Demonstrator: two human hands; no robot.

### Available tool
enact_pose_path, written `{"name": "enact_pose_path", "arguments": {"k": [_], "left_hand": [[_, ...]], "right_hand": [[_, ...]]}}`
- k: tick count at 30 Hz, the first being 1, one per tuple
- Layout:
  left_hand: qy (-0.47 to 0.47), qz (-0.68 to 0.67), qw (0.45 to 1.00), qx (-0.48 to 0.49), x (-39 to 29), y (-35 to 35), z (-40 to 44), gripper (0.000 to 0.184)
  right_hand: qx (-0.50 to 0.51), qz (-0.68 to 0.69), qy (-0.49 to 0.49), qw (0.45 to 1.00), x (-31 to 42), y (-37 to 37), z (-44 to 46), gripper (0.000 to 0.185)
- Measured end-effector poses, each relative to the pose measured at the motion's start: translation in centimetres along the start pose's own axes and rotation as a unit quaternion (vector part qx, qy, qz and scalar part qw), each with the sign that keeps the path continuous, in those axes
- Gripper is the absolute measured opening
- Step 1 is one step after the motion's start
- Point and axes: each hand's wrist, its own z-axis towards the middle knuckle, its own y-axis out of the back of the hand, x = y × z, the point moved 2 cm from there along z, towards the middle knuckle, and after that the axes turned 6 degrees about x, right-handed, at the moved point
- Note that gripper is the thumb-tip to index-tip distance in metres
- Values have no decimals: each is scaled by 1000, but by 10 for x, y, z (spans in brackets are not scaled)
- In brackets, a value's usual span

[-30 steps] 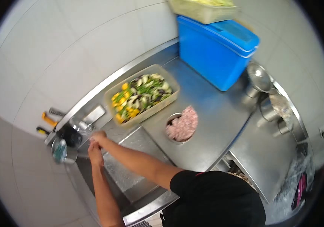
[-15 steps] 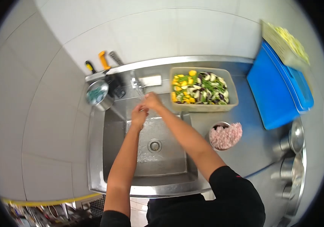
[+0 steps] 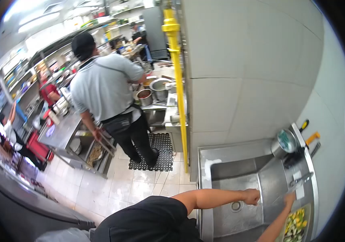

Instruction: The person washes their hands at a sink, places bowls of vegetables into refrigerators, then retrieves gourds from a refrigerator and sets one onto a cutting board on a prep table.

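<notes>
My left hand [image 3: 251, 196] is held over the metal sink [image 3: 257, 165], its fingers curled into a fist with nothing visible in them. Close to the faucet [image 3: 300, 180], at the sink's far right side, is my right hand [image 3: 289, 199], blurred so that its fingers cannot be made out. The two hands are apart. Below my right hand, partly behind my forearm, a container of cut vegetables [image 3: 296, 226] shows at the bottom right. A metal pot with something green inside [image 3: 284, 142] hangs at the sink's upper edge.
Knives with yellow-and-black [image 3: 304, 124] and orange handles [image 3: 312, 138] stand by the pot. A yellow pipe [image 3: 178, 84] runs down the wall corner. Beyond it, a person in a grey shirt [image 3: 104, 86] stands on a black mat [image 3: 162, 153] near pots [image 3: 145, 97]. Other people are farther back.
The view has swung left to the kitchen, and the blue box and minced meat are out of sight. My hands, together before, have separated.
</notes>
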Motion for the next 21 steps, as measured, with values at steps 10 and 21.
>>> {"name": "enact_pose_path", "arguments": {"k": [10,21], "left_hand": [[-101,42,989,96,-11,66,-119,78],[32,-92,979,-181,8,123,-336,31]], "right_hand": [[-88,118,-55,988,37,25,-61,43],[-148,632,2,761,392,170,-168,23]]}}
